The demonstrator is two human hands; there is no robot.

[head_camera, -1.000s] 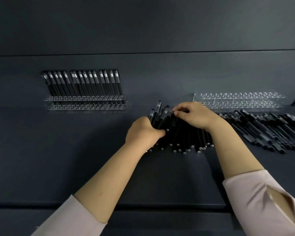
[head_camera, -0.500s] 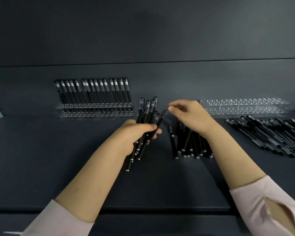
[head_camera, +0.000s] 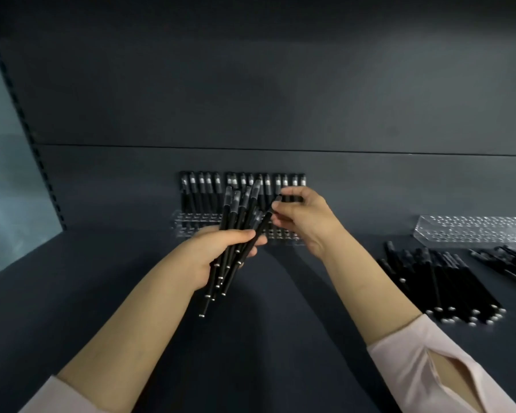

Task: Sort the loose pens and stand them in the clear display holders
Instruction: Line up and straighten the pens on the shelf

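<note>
I am watching the left hand (head_camera: pixel 221 253) gripping a pen bundle (head_camera: pixel 240 216), the right hand (head_camera: pixel 306 220) pinching one pen (head_camera: pixel 263 225) from it | holder (head_camera: pixel 188 226) at 12 o'clock carrying a back row of pens (head_camera: pixel 201 189) | loose pens (head_camera: pixel 438 281) lying at 3 o'clock below the empty holder (head_camera: pixel 474 234) | the bundle is screening some front holes (head_camera: pixel 283 235)

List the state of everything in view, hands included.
left hand: grips the bundle of pens
bundle of pens: fanned, tilted, held above the shelf
right hand: pinches the top of the single pen
single pen: lower end in the bundle
left holder: standing pens upright in its back row
right holder: empty where visible
loose pens: lying flat on the shelf
</note>
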